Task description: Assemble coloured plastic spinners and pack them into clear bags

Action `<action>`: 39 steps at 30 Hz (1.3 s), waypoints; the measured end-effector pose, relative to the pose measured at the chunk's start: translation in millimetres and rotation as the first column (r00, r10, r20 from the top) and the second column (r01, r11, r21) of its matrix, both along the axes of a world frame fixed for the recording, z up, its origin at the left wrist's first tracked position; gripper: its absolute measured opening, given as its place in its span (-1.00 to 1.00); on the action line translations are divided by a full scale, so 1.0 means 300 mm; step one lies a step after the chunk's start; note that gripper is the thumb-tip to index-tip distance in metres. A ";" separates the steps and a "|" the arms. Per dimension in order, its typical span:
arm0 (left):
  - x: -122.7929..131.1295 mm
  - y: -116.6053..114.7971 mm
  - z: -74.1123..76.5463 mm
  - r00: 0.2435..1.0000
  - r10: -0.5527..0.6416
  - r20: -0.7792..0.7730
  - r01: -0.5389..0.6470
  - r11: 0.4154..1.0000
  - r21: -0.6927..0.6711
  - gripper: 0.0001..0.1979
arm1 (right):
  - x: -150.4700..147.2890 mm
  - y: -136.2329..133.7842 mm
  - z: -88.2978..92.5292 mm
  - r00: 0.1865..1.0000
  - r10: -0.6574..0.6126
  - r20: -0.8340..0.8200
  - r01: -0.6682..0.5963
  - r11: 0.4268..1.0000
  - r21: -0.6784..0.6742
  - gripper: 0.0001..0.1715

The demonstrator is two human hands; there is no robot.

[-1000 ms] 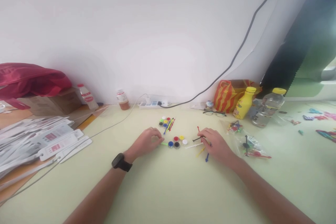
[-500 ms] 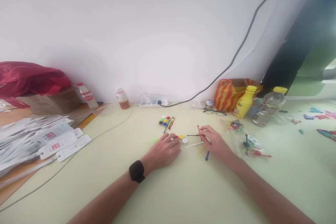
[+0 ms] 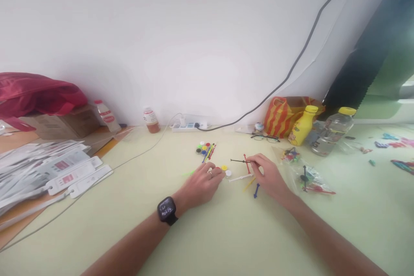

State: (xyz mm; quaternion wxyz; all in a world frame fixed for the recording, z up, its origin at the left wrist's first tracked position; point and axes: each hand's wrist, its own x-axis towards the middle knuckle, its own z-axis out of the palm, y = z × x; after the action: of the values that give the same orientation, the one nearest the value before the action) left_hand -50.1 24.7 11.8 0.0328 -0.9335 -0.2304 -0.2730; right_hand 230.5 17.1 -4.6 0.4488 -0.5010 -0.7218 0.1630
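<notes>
My left hand [image 3: 203, 182], with a black watch on the wrist, lies fingers-down over a row of small coloured discs; a yellow disc [image 3: 224, 167] and a white disc [image 3: 228, 173] still show beside its fingertips. Whether it grips one is hidden. My right hand [image 3: 268, 174] pinches a thin black stick [image 3: 239, 161] that points left, lifted off the table. Loose sticks lie by that hand: a white stick [image 3: 239, 177], a red stick [image 3: 246, 163], a yellow stick [image 3: 249, 184] and a blue stick [image 3: 256, 189]. A green stick [image 3: 189, 173] lies left of my left hand.
Another cluster of discs and sticks [image 3: 205, 149] lies farther back. A clear bag of coloured parts [image 3: 305, 176], glasses [image 3: 265, 138], a yellow bottle [image 3: 301, 131], a water bottle [image 3: 333, 136] and a striped bag [image 3: 280, 116] stand right. A power strip [image 3: 189, 127] lines the wall; white packets [image 3: 48, 172] pile left.
My left hand left the green stick and slid right over the row of discs. My right hand picked up the black stick and raised it slightly.
</notes>
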 end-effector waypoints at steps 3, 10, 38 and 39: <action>0.001 -0.013 0.008 0.985 0.039 0.168 -0.004 0.980 -0.200 -0.72 | -0.005 0.000 0.009 0.993 -0.029 -0.117 0.021 0.997 -0.068 -0.70; 0.022 -0.027 0.011 0.866 0.253 0.431 0.106 0.751 -0.652 -0.83 | -0.038 -0.021 0.035 0.893 -0.009 -0.450 -0.113 0.963 -0.244 -0.56; 0.057 -0.054 -0.032 0.790 0.340 0.511 0.265 0.562 -0.783 -0.74 | -0.155 -0.116 0.045 0.965 0.218 -0.146 -0.240 0.958 -0.155 -0.75; 0.055 -0.053 -0.035 0.793 0.333 0.509 0.262 0.569 -0.780 -0.74 | -0.154 -0.114 0.042 0.962 0.219 -0.164 -0.247 0.952 -0.181 -0.74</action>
State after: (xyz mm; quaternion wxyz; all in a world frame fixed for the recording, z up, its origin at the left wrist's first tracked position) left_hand -33.5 8.9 1.2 -0.4738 -0.6934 -0.3475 -0.4172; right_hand 184.4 -17.1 8.1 0.4239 -0.4418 -0.7223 0.3216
